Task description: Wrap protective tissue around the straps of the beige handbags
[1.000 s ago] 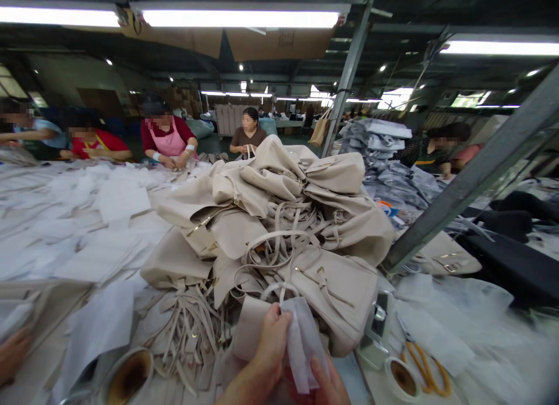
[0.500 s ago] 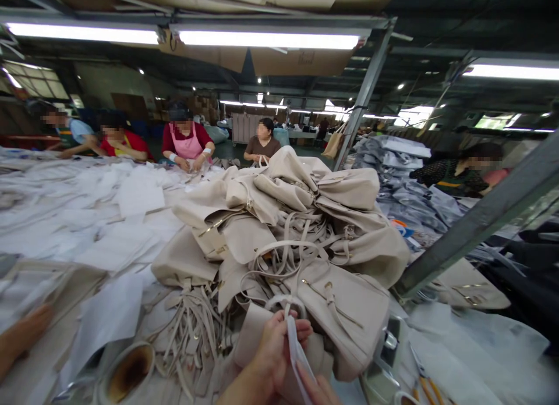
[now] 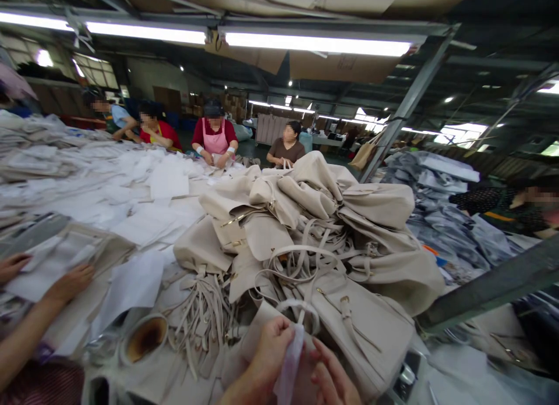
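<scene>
My left hand [image 3: 273,347] is closed, its thumb and fingers pinching the upper part of a thin white strip [image 3: 290,364] that hangs downward. Just right of the strip, my right hand [image 3: 334,373] has its fingers bent and apart, with nothing visible in it. Directly above both hands arches a bag handle [image 3: 301,305] with a whitish covering. Beneath and around them lies a beige bag body [image 3: 252,329], partly hidden by my left hand. Another beige bag [image 3: 367,329] with a buckled strap and a zip rests to the right.
Beige bags [image 3: 305,189] are heaped ahead. Loose straps [image 3: 205,312] hang beside a brown-stained pot [image 3: 146,338] on the left. A co-worker's hands [image 3: 70,283] are on white sheets at far left. A metal post [image 3: 489,283] slants at right. Several people work beyond.
My right hand has come off the white strip and its fingers have spread. My left hand still grips the strip. The view has turned left, showing more of the neighbouring co-worker's arms.
</scene>
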`<act>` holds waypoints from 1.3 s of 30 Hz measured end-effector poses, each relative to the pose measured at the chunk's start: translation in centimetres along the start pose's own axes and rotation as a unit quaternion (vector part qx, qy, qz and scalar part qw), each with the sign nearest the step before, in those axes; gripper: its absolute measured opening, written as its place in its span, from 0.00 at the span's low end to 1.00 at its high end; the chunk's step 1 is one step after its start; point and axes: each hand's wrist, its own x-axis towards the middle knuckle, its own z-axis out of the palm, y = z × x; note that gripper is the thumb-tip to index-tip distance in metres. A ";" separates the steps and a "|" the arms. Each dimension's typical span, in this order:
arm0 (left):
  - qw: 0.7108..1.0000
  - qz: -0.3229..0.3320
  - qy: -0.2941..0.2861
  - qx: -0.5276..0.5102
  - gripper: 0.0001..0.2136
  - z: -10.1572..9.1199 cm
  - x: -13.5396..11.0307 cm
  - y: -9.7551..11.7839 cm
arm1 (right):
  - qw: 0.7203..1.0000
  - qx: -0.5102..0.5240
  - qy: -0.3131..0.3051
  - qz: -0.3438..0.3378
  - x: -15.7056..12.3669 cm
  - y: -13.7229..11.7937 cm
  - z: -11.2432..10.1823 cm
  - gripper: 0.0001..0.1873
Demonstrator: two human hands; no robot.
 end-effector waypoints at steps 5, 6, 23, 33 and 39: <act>0.999 0.023 0.033 0.028 0.13 -0.1 0.3 -0.2 | 0.999 0.021 -0.004 0.023 2.9 -2.7 1.8 0.23; 0.998 0.026 0.044 0.033 0.12 -0.2 0.3 -0.3 | 0.999 0.029 -0.015 0.022 3.1 -2.9 2.0 0.22; 0.987 0.115 0.078 0.086 0.12 0.9 -1.5 -0.1 | 0.998 0.028 0.059 0.018 3.2 -1.6 2.9 0.18; 0.996 -0.021 0.044 -0.074 0.22 -0.3 -1.0 1.3 | 0.991 0.131 -0.003 0.000 3.6 -2.9 4.2 0.11; 0.984 -0.137 -0.012 -0.117 0.26 -0.6 -0.7 0.5 | 0.992 0.081 -0.043 -0.091 2.7 -5.0 2.9 0.08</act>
